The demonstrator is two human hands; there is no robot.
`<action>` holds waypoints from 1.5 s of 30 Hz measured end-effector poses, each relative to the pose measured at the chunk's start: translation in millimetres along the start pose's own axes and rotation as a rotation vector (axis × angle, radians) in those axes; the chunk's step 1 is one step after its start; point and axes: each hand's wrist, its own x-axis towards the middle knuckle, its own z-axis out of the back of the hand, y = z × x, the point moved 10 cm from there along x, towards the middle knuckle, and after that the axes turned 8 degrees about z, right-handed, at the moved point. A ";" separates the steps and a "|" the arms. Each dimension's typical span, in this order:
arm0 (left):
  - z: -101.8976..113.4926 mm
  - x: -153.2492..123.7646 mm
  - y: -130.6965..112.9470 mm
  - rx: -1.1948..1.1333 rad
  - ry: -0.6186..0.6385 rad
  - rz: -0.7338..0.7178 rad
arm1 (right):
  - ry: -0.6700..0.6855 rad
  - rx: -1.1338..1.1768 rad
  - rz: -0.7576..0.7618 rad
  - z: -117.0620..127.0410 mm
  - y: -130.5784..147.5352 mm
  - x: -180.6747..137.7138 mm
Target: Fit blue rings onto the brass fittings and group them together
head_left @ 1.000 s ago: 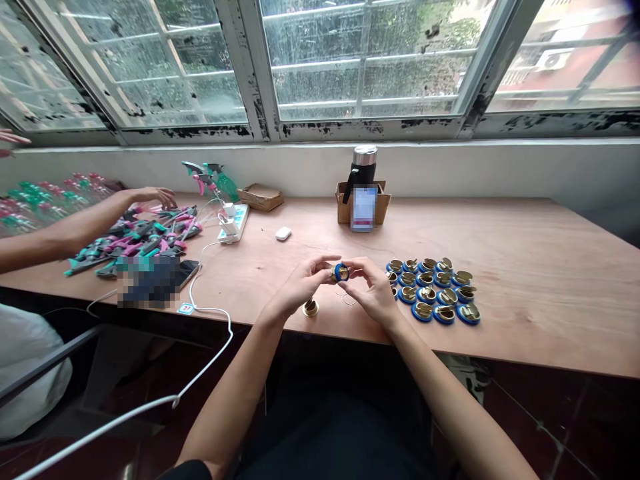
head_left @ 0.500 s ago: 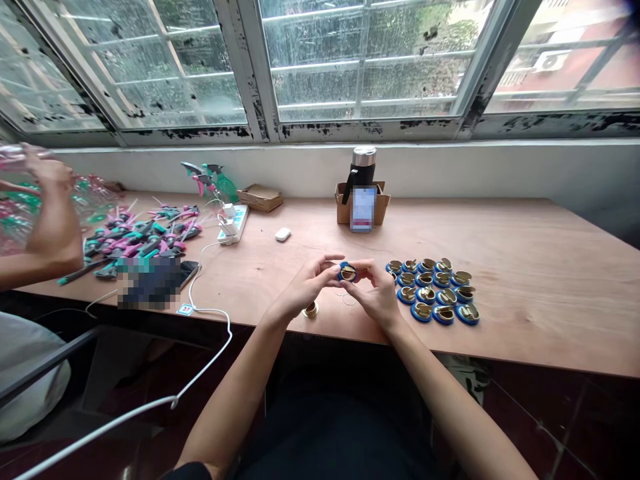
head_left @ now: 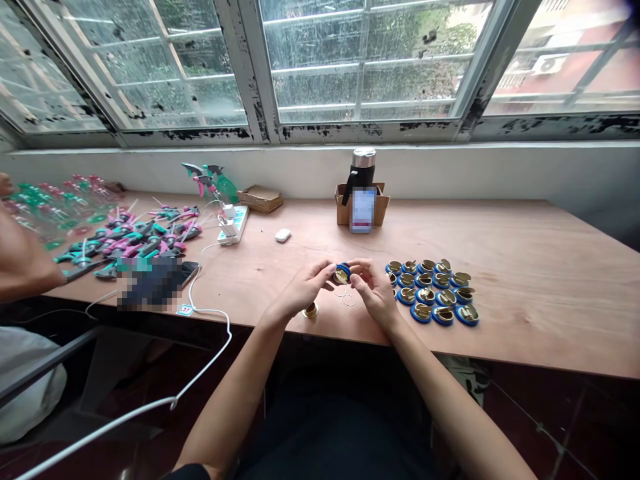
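Note:
Over the table's front part, my left hand (head_left: 305, 290) pinches a small round blue-and-gold fitting (head_left: 341, 274) between thumb and fingers. It has a blue ring round a gold metal middle, and it is tilted toward me. At its right edge, my right hand (head_left: 375, 290) has its thumb and curled fingers against the piece. Below my left wrist a gold cup-like part (head_left: 311, 310) stands on the table. A thin pale loop (head_left: 346, 299) lies beneath my hands. Several similar fittings (head_left: 443, 297), gold flaps raised, sit in rows beside my right hand.
A black flask (head_left: 364, 167) stands in a cardboard box (head_left: 382, 207) behind a propped phone (head_left: 363, 210). A white case (head_left: 283, 235), power strip (head_left: 240, 224) and cable lie leftward. Spray heads (head_left: 140, 237) are piled near a co-worker's arm (head_left: 25, 260) at the left.
The fitting has moved slightly left and turned in my fingers. My right fingers have shifted on its edge. The co-worker's arm has dropped and moved left.

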 end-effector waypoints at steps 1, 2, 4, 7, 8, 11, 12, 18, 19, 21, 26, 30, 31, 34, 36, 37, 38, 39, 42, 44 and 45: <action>-0.7 -0.7 -2.1 0.045 0.002 -0.019 | 0.003 0.005 -0.015 -0.4 -1.8 -0.3; -1.5 -1.5 -4.0 0.088 0.003 -0.037 | 0.006 0.009 -0.025 -0.8 -3.2 -0.3; -2.5 -2.9 -7.0 0.161 -0.003 -0.070 | 0.010 0.020 -0.045 -1.5 -5.8 -0.4; -2.6 -5.0 -10.9 0.251 -0.019 -0.114 | 0.011 0.073 -0.096 -3.0 -10.8 -1.0; -2.7 -5.7 -12.0 0.281 -0.022 -0.125 | 0.012 0.094 -0.111 -3.6 -12.0 -1.4; -3.2 -7.3 -14.1 0.347 -0.021 -0.139 | 0.010 0.131 -0.132 -4.1 -12.1 -1.4; -4.0 -7.7 -14.6 0.355 -0.013 -0.141 | 0.005 0.143 -0.135 -3.7 -11.4 -1.1; -9.1 -8.8 -18.2 0.370 0.019 -0.157 | -0.027 0.207 -0.161 -1.3 -9.2 1.3; -9.1 -8.9 -19.0 0.367 0.016 -0.157 | -0.028 0.214 -0.164 -1.5 -9.1 1.5; -9.0 -9.3 -20.7 0.353 0.011 -0.154 | -0.026 0.231 -0.171 -2.5 -9.6 1.5; -9.1 -9.4 -20.5 0.345 0.003 -0.145 | -0.018 0.221 -0.202 -4.4 -15.3 -1.1; -8.3 -7.6 -16.2 0.402 -0.016 -0.142 | -0.022 0.193 -0.204 -4.1 -17.9 -3.2; -8.7 -7.1 -15.1 0.408 -0.014 -0.141 | -0.019 0.185 -0.203 -4.4 -17.9 -3.5; -9.0 -6.2 -12.9 0.421 -0.013 -0.141 | -0.011 0.149 -0.206 -5.0 -17.8 -4.0; -8.9 -5.6 -11.9 0.428 -0.013 -0.137 | -0.012 0.134 -0.210 -4.5 -17.7 -3.8; -9.0 -5.4 -11.5 0.427 -0.009 -0.132 | -0.014 0.136 -0.211 -4.3 -17.6 -3.6; -9.0 -5.2 -11.2 0.422 -0.004 -0.126 | -0.016 0.143 -0.212 -4.1 -17.6 -3.4; -8.7 -5.0 -11.1 0.415 -0.001 -0.120 | -0.016 0.155 -0.210 -4.2 -17.6 -3.1; -6.7 -4.9 -12.6 0.380 -0.005 -0.108 | 0.006 0.215 -0.203 -7.3 -17.5 -2.3; -5.1 -5.2 -14.5 0.344 -0.012 -0.112 | 0.025 0.255 -0.201 -10.2 -17.6 -2.0; -4.6 -5.4 -15.4 0.332 -0.015 -0.116 | 0.031 0.268 -0.201 -11.3 -17.7 -1.8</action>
